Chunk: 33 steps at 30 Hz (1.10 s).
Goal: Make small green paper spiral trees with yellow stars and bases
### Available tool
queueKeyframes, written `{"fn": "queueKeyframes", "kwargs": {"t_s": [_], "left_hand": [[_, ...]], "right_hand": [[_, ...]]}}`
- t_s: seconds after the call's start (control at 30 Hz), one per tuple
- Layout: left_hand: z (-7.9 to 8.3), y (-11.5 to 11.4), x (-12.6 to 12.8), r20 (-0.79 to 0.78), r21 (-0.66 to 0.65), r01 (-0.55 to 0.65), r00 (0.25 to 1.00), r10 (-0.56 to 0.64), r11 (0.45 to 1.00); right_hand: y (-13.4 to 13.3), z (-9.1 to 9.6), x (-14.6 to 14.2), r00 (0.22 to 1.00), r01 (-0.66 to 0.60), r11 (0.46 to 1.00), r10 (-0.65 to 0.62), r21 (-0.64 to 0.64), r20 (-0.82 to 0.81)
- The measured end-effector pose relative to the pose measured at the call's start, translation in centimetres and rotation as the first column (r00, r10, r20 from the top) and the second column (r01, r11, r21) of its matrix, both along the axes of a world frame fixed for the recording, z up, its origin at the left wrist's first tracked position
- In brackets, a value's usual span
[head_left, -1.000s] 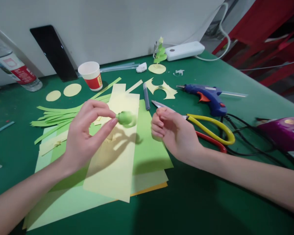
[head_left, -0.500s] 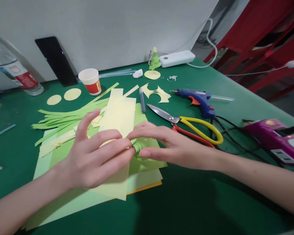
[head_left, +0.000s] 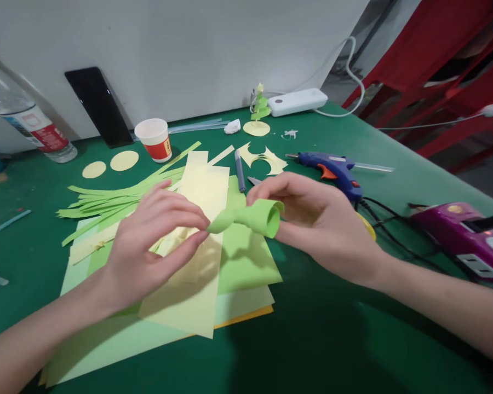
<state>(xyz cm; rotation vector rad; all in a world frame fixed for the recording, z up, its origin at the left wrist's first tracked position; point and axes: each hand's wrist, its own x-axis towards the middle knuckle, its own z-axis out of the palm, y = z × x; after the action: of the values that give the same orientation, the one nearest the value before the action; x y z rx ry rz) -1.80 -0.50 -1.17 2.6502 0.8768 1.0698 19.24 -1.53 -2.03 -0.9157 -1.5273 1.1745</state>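
Both my hands hold a curled green paper strip (head_left: 250,217) above a stack of yellow and green paper sheets (head_left: 197,273). My left hand (head_left: 156,246) pinches the strip's narrow left end between thumb and fingers. My right hand (head_left: 320,224) is closed round the wider rolled end, which opens like a small cone. Loose green paper strips (head_left: 107,200) lie fanned on the green table (head_left: 332,339) behind my left hand.
Yellow-handled scissors (head_left: 363,224) lie partly hidden behind my right hand, with a blue glue gun (head_left: 332,167) and a purple device (head_left: 464,230) to the right. A paper cup (head_left: 154,139), a bottle (head_left: 28,126), a black phone (head_left: 98,106), a grey pen (head_left: 240,171), yellow paper circles (head_left: 110,164) and a white power bank (head_left: 298,101) stand further back.
The small green coil my left hand held alone is now drawn out between both hands. My right hand came over, took the rolled end and lifted it to the right.
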Motion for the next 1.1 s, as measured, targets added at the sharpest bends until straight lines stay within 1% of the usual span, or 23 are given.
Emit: {"fn": "queueKeyframes", "kwargs": {"t_s": [0.03, 0.1, 0.17, 0.23, 0.3, 0.37, 0.43, 0.53, 0.6, 0.67, 0.7, 0.77, 0.87, 0.97, 1.1], "left_hand": [[-0.1, 0.0, 0.0, 0.048, -0.090, -0.002, 0.999, 0.007, 0.996], [-0.4, 0.0, 0.1, 0.100, -0.205, 0.010, 0.995, 0.010, 0.979], [-0.6, 0.0, 0.1, 0.106, -0.257, 0.022, 0.994, 0.006, 0.966], [-0.6, -0.2, 0.2, 0.097, -0.286, 0.034, 0.995, -0.007, 0.958], [-0.6, -0.4, 0.3, 0.083, -0.306, 0.053, 0.996, -0.029, 0.951], [-0.5, -0.7, 0.4, 0.069, -0.328, 0.073, 0.996, -0.053, 0.942], [-0.4, -0.9, 0.5, 0.054, -0.379, 0.081, 0.996, -0.066, 0.922], [-0.2, -1.1, 0.6, 0.025, -0.500, 0.056, 0.998, -0.051, 0.864], [-0.1, -1.2, 0.5, 0.026, -0.559, 0.046, 0.999, -0.038, 0.828], [-0.1, -1.3, 0.4, 0.037, -0.590, 0.051, 0.999, -0.036, 0.806], [-0.1, -1.3, 0.4, 0.038, -0.604, 0.056, 0.998, -0.041, 0.795], [-0.1, -1.2, 0.4, 0.038, -0.639, 0.067, 0.998, -0.055, 0.767], [-0.1, -1.2, 0.6, 0.041, -0.716, 0.077, 0.997, -0.068, 0.693], [-0.1, -1.2, 0.8, 0.064, -0.775, 0.082, 0.997, -0.050, 0.627], [-0.2, -1.1, 0.8, 0.113, -0.831, 0.099, 0.994, -0.008, 0.548]], "right_hand": [[0.0, 0.0, 0.1, 1.000, -0.013, 1.000, 0.013, 0.022, -0.003], [-0.1, -0.1, 0.4, 0.994, -0.106, 0.994, 0.106, 0.034, 0.003], [-0.2, -0.3, 0.7, 0.970, -0.242, 0.970, 0.242, 0.007, -0.035], [-0.2, -0.6, 0.9, 0.939, -0.338, 0.938, 0.330, -0.078, -0.095], [-0.1, -0.7, 0.8, 0.936, -0.350, 0.917, 0.333, -0.189, -0.116], [0.0, -0.7, 0.4, 0.941, -0.337, 0.894, 0.325, -0.296, -0.091], [0.2, -0.5, 0.0, 0.931, -0.358, 0.845, 0.357, -0.398, -0.080], [0.5, -0.4, -0.2, 0.901, -0.412, 0.745, 0.418, -0.525, -0.113], [0.5, -0.3, -0.1, 0.889, -0.431, 0.698, 0.438, -0.572, -0.136], [0.4, -0.4, 0.0, 0.881, -0.441, 0.667, 0.448, -0.600, -0.150], [0.4, -0.4, 0.0, 0.877, -0.448, 0.661, 0.455, -0.602, -0.153], [0.3, -0.5, -0.1, 0.867, -0.463, 0.669, 0.478, -0.582, -0.140], [0.4, -0.6, -0.3, 0.879, -0.435, 0.709, 0.469, -0.555, -0.089], [0.7, -0.6, -0.4, 0.894, -0.382, 0.734, 0.447, -0.562, -0.024], [0.7, -0.5, -0.2, 0.857, -0.434, 0.749, 0.515, -0.501, 0.027]]}}
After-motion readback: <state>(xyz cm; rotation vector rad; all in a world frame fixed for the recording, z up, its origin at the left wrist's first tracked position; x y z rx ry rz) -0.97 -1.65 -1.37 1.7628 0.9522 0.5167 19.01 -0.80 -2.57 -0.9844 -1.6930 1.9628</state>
